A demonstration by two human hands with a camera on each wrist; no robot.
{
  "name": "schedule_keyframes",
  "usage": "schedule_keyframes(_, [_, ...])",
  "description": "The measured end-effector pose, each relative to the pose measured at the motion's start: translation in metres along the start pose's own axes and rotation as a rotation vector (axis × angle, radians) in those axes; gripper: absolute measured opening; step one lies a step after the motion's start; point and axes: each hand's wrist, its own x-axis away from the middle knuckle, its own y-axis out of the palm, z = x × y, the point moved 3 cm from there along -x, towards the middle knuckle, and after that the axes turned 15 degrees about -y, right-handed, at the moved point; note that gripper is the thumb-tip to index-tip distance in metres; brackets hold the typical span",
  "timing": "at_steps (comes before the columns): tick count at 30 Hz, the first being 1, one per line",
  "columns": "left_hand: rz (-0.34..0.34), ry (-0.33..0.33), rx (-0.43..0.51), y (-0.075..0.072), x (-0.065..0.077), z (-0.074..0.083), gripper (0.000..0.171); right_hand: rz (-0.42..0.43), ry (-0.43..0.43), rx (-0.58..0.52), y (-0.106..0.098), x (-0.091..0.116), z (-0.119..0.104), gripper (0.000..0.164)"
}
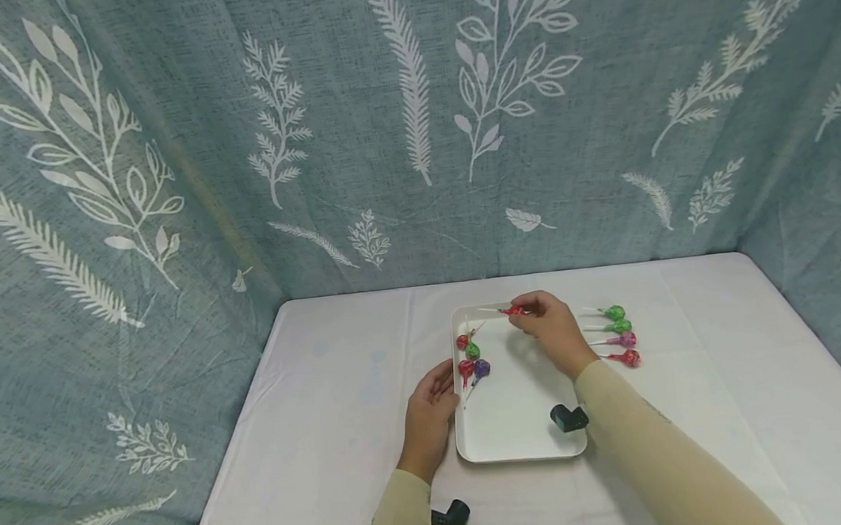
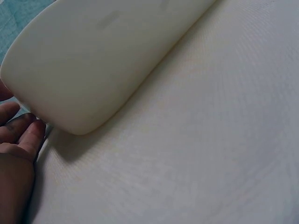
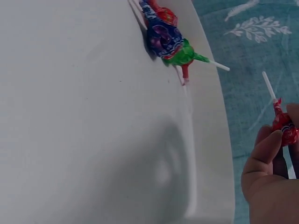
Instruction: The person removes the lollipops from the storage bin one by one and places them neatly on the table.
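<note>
My right hand (image 1: pixel 554 331) is over the far right part of a white tray (image 1: pixel 522 435), pinching a red-wrapped lollipop (image 3: pixel 286 128) by its candy end between thumb and fingers. In the head view the stick points left. Along the tray's left side lie several lollipops, among them a purple one (image 1: pixel 481 368), a green one (image 1: pixel 472 351) and a red one (image 1: pixel 466 368). My left hand (image 1: pixel 429 421) is at the tray's left edge, its fingers relaxed against the outer wall. The left wrist view shows its fingertips (image 2: pixel 35 128) close to the tray's rounded corner.
Right of the tray, a column of lollipops lies on the white cloth: a green one (image 1: pixel 614 312), another green one (image 1: pixel 620 326), a pink-purple one (image 1: pixel 626 339) and a red one (image 1: pixel 631 358). A leaf-patterned blue-green curtain (image 1: pixel 357 139) hangs behind and at both sides.
</note>
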Motion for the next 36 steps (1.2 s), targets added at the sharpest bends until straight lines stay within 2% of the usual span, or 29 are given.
schedule_keyframes(5, [0.002, 0.003, -0.006, 0.001, 0.0, 0.0, 0.058, 0.001, 0.012, 0.001, -0.008, 0.004, -0.007, 0.034])
schedule_keyframes(15, [0.0, 0.007, 0.002, 0.0, 0.0, 0.0, 0.058, 0.0, -0.026, 0.028, -0.025, 0.014, -0.014, 0.034])
schedule_keyframes(28, [0.006, 0.004, -0.014, 0.001, 0.0, 0.001, 0.058, 0.004, -0.033, 0.097, -0.041, 0.023, -0.012, 0.03])
schedule_keyframes(36, [0.009, 0.002, -0.021, 0.001, 0.0, -0.001, 0.058, 0.01, -0.047, 0.077, -0.049, 0.032, -0.016, 0.035])
